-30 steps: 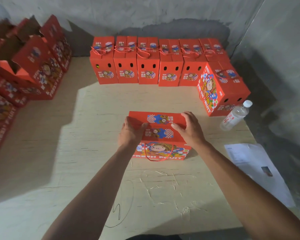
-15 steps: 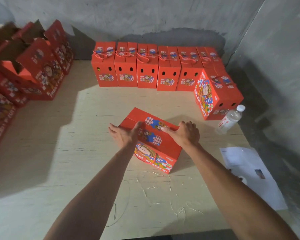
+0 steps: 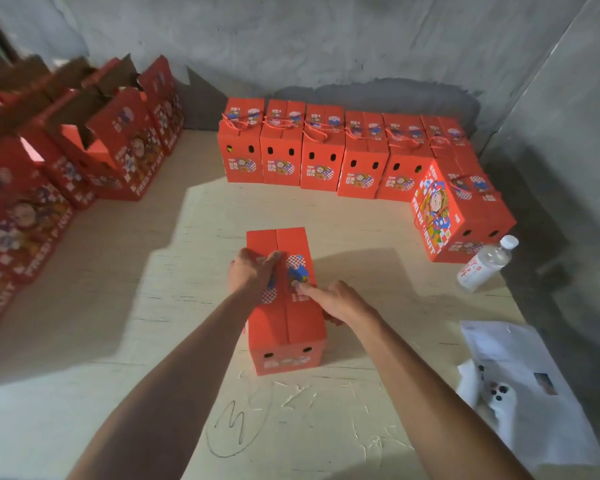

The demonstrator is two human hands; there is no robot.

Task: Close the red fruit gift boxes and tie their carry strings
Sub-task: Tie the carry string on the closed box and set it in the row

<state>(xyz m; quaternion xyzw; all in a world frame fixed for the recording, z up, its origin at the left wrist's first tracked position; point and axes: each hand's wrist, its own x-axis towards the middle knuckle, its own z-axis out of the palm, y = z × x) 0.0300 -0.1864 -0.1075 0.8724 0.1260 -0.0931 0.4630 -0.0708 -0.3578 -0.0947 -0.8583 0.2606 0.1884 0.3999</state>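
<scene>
Red cardboard fruit box [image 3: 286,327] flaps, pressed by both flat hands [image 3: 253,273] [image 3: 338,303], could pop open if let go.

On the desk [image 3: 125,306] a box [image 3: 284,306] stands in the middle, both hands on top. Behind it runs a row of boxes [image 3: 319,157]; open boxes [image 3: 94,147] stand left; a bottle [image 3: 484,265] and papers [image 3: 520,393] lie right.

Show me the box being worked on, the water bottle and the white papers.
box [image 3: 288,327], head view, bare right top flap.
water bottle [image 3: 482,268], head view, labelled body.
white papers [image 3: 520,386], head view, top sheet's middle.
</scene>
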